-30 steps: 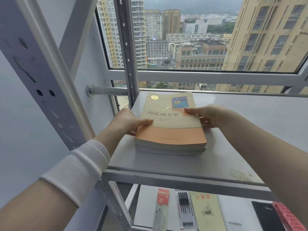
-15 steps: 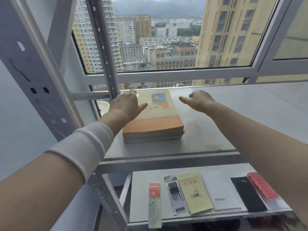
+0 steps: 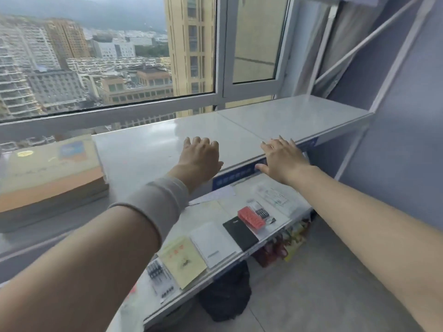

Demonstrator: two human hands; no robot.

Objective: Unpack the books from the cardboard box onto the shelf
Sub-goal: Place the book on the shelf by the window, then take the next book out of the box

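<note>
A stack of books point(image 3: 48, 173) with a beige and orange cover on top lies flat at the left end of the white top shelf point(image 3: 275, 118). My left hand point(image 3: 200, 156) hovers over the shelf's middle, well right of the stack, fingers relaxed and empty. My right hand point(image 3: 281, 156) is spread near the shelf's front edge, holding nothing. The cardboard box is out of view.
A lower shelf point(image 3: 167, 303) carries a yellow booklet point(image 3: 183, 262), a white notebook point(image 3: 213, 244), a black notebook point(image 3: 241, 232), a red item point(image 3: 251, 218) and pen packs point(image 3: 159, 279). A dark bag point(image 3: 225, 293) sits on the floor beneath. A window runs behind; a blue wall stands at right.
Both hands have let go of the book stack and moved right along the shelf. The view has swung right, so the stack now sits at the left edge.
</note>
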